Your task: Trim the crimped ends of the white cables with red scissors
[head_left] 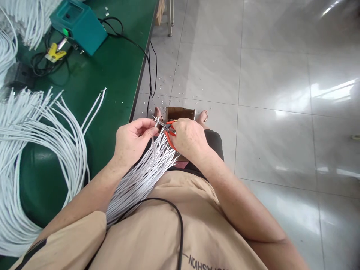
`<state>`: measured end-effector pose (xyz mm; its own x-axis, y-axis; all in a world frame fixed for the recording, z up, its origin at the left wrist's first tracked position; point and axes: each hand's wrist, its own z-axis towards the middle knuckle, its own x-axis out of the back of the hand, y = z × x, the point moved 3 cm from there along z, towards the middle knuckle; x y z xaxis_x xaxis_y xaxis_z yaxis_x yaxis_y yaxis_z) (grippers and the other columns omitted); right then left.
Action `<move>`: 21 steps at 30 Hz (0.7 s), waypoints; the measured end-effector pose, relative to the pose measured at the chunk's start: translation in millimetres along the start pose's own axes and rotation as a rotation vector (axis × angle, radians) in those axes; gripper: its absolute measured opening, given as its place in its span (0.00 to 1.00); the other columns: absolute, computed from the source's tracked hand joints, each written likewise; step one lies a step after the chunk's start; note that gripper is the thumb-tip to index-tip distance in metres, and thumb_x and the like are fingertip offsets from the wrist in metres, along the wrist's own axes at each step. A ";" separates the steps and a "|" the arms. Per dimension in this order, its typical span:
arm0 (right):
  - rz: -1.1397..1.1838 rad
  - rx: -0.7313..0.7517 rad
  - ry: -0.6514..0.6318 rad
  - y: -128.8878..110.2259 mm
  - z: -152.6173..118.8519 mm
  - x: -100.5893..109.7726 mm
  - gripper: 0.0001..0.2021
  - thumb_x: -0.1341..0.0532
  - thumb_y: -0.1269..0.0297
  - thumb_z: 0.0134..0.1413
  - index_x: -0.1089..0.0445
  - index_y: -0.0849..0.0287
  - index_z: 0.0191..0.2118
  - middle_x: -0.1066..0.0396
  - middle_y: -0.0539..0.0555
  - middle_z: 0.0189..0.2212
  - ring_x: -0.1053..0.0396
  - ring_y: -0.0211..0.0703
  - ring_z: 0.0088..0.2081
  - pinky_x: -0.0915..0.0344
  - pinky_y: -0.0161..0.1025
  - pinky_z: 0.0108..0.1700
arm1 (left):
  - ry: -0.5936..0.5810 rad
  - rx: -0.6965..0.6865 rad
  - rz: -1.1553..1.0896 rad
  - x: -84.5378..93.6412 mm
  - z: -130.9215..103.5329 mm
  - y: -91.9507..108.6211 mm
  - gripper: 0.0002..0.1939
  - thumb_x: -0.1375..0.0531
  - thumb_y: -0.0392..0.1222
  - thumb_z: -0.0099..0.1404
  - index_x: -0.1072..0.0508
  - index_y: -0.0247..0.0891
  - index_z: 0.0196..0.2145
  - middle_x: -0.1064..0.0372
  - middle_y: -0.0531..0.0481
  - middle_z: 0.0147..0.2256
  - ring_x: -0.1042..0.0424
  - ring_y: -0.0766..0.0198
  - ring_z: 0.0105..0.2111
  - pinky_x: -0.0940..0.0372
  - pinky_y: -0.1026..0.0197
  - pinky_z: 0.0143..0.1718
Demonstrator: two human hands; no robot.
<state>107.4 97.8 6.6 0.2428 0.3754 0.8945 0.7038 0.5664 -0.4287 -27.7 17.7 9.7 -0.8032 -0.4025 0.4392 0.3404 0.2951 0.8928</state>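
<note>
Head: cutter tips right at the pinched wire, left fingertips close by.
Left hand [132, 140] has thumb and forefinger together on a white wire [156, 121]; right hand [189, 137] is wrapped on red-handled cutters [170, 142]. Can't tell if blades touch wire. Risk, my read: a slip nicks a finger; a crowded white bundle [140, 168] on the lap could put a neighbouring strand in the bite; a black cord [181, 225] across the shirt could snag. Surface: green table [112, 75] at left, looped white wires [77, 150], teal device [81, 28], yellow clip [55, 53]. Room: glossy tiled floor [275, 75], pale scraps, cardboard box [180, 110] between the feet [204, 116].
</note>
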 end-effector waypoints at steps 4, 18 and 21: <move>0.021 -0.021 0.023 1.3 -3.3 -6.1 0.11 0.43 0.61 0.57 0.29 0.62 0.30 0.28 0.61 0.28 0.30 0.50 0.33 0.42 0.42 0.33 | -0.030 0.007 0.021 -1.5 -0.9 0.2 0.07 0.37 0.41 0.59 0.22 0.39 0.35 0.23 0.51 0.31 0.24 0.63 0.31 0.31 0.61 0.37; 1.067 0.059 0.051 14.8 4.0 -2.0 0.11 0.41 0.63 0.52 0.27 0.60 0.40 0.29 0.49 0.30 0.36 0.33 0.30 0.38 0.34 0.36 | -0.255 0.196 -0.295 -8.7 0.2 -8.9 0.08 0.37 0.43 0.60 0.23 0.36 0.34 0.28 0.50 0.26 0.33 0.67 0.25 0.38 0.64 0.30; 1.105 0.075 0.057 13.0 4.4 0.6 0.07 0.40 0.64 0.51 0.27 0.61 0.34 0.29 0.49 0.29 0.34 0.34 0.31 0.38 0.35 0.37 | -0.299 0.226 -0.360 -9.9 -0.5 -7.5 0.08 0.37 0.44 0.60 0.23 0.36 0.33 0.29 0.50 0.25 0.35 0.69 0.24 0.39 0.65 0.29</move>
<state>113.7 108.6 1.0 0.7439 0.6680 0.0188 0.0392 -0.0155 -0.9991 -22.0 19.1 -1.4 -0.9659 -0.2572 0.0308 -0.0708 0.3765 0.9237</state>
